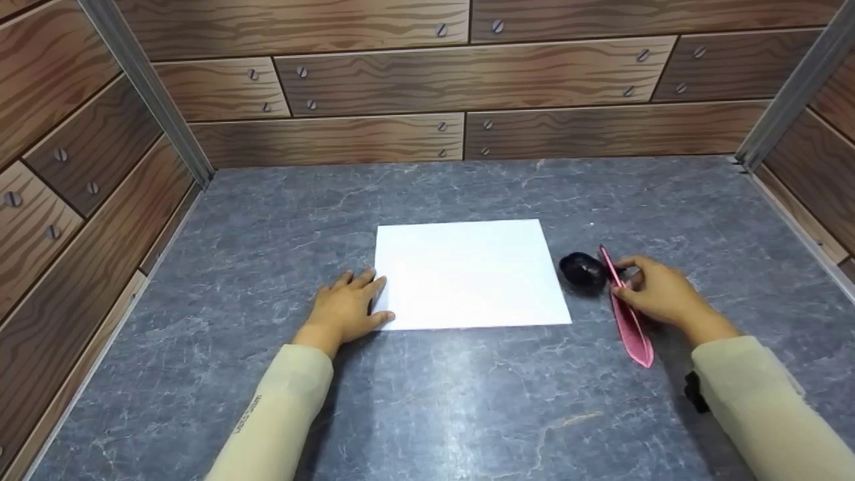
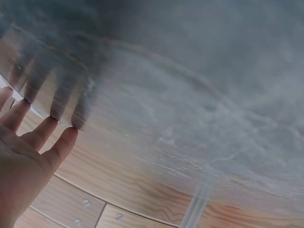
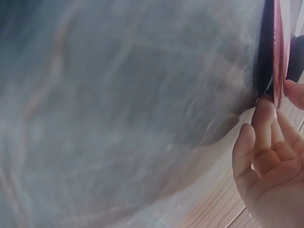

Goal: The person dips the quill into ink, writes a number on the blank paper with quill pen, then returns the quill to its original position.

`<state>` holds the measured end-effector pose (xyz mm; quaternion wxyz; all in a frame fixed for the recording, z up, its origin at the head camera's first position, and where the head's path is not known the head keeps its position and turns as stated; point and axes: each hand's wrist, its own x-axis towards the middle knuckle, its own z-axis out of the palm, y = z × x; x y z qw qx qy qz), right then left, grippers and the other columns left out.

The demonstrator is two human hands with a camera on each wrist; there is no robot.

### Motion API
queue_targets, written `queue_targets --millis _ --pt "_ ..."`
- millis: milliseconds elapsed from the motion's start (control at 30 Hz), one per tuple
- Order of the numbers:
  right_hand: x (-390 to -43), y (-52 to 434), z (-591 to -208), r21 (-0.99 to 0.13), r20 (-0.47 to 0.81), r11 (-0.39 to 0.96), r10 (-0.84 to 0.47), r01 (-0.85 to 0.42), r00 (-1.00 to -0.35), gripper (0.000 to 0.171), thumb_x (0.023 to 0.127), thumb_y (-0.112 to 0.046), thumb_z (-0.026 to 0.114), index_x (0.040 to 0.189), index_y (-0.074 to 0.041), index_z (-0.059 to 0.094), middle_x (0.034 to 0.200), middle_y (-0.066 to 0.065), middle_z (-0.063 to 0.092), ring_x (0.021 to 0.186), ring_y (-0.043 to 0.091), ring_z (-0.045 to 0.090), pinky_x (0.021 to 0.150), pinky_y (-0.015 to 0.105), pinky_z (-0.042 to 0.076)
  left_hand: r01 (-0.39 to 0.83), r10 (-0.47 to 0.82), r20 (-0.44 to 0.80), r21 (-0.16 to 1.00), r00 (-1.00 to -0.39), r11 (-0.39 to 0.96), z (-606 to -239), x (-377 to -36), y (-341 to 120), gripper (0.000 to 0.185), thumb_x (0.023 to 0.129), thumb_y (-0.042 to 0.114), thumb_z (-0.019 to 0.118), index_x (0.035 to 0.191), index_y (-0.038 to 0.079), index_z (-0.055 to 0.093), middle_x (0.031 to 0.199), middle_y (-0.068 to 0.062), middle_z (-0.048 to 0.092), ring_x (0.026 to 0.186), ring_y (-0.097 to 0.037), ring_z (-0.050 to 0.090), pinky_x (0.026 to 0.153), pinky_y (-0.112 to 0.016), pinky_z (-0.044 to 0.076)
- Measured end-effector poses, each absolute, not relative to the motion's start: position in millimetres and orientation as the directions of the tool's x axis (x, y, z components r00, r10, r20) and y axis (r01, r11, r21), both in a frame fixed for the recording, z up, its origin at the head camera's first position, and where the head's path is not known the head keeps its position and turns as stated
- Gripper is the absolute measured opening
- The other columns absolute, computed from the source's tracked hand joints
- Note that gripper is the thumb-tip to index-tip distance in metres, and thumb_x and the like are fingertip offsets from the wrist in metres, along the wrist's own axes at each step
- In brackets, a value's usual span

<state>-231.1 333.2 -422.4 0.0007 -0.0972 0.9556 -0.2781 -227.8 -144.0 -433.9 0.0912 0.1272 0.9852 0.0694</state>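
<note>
A white sheet of paper lies flat on the grey marbled table. My left hand rests at its lower left edge, fingers spread, with the thumb on the corner. In the left wrist view the fingers of this hand look straight. To the right of the paper, my right hand pinches a thin pink pouch-like item between thumb and fingers, holding it on edge. Its exact kind cannot be told. Just left of it sits a rounded, glossy black bowl-like object. The pink item appears edge-on in the right wrist view.
The table is bounded by wood-patterned panels at the back and on both sides. Grey metal posts stand at the back corners. A small black piece shows beside the right sleeve.
</note>
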Motion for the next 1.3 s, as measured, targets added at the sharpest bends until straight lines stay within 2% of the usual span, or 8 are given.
queue_targets --millis 400,667,833,967,1200,1300 --pt "-229.7 333.6 -421.1 -0.563 0.036 0.805 -0.2 -0.185 -0.979 0.043 0.086 -0.011 0.068 0.123 0.005 0.053 0.08 0.008 0.067 0.065 0.015 0.058 0.057 0.03 0.047 0.25 0.273 -0.159 0.152 -0.949 0.956 -435.6 -227.2 -143.8 0.072 0.089 0.059 0.054 0.149 0.022 0.037 0.154 -0.003 0.028 0.139 -0.039 0.023 0.104 -0.063 0.025" --pt "-228.2 336.3 -414.0 -0.575 0.042 0.8 -0.178 -0.17 -0.983 0.045 0.087 -0.014 0.068 0.125 0.005 0.051 0.086 0.014 0.069 0.072 0.019 0.061 0.063 0.034 0.048 0.252 0.274 -0.157 0.146 -0.949 0.957 -435.7 -227.3 -144.0 0.073 0.089 0.06 0.054 0.149 0.022 0.037 0.154 -0.003 0.028 0.139 -0.039 0.023 0.104 -0.063 0.025" --pt "-227.0 336.9 -409.7 -0.604 0.067 0.777 -0.172 -0.177 -0.983 0.047 0.088 -0.012 0.068 0.127 0.006 0.048 0.088 0.017 0.067 0.072 0.019 0.06 0.062 0.031 0.047 0.248 0.271 -0.162 0.147 -0.949 0.958 -435.5 -227.7 -144.0 0.073 0.089 0.06 0.054 0.149 0.022 0.036 0.155 -0.002 0.027 0.139 -0.038 0.022 0.104 -0.063 0.024" --pt "-226.0 337.4 -408.4 -0.623 0.085 0.759 -0.175 -0.189 -0.981 0.043 0.088 -0.01 0.067 0.125 0.004 0.047 0.093 0.022 0.067 0.076 0.019 0.061 0.061 0.026 0.046 0.245 0.268 -0.163 0.146 -0.949 0.958 -435.4 -227.7 -143.9 0.073 0.088 0.06 0.053 0.149 0.023 0.036 0.155 -0.002 0.027 0.139 -0.038 0.022 0.105 -0.062 0.023" --pt "-225.9 336.1 -409.9 -0.638 0.128 0.733 -0.2 -0.235 -0.971 0.033 0.087 -0.003 0.065 0.119 0.003 0.055 0.097 0.025 0.065 0.085 0.03 0.063 0.062 0.023 0.049 0.246 0.27 -0.166 0.149 -0.949 0.958 -434.1 -227.0 -143.7 0.073 0.089 0.06 0.054 0.149 0.023 0.036 0.155 -0.002 0.027 0.14 -0.038 0.021 0.104 -0.063 0.023" --pt "-225.3 335.6 -409.7 -0.633 0.146 0.732 -0.206 -0.251 -0.968 0.031 0.088 -0.001 0.063 0.118 0.004 0.058 0.094 0.022 0.065 0.08 0.025 0.062 0.06 0.023 0.049 0.243 0.267 -0.167 0.148 -0.949 0.959 -433.3 -226.7 -143.3 0.073 0.089 0.06 0.054 0.149 0.023 0.037 0.155 -0.002 0.027 0.139 -0.038 0.022 0.104 -0.063 0.024"
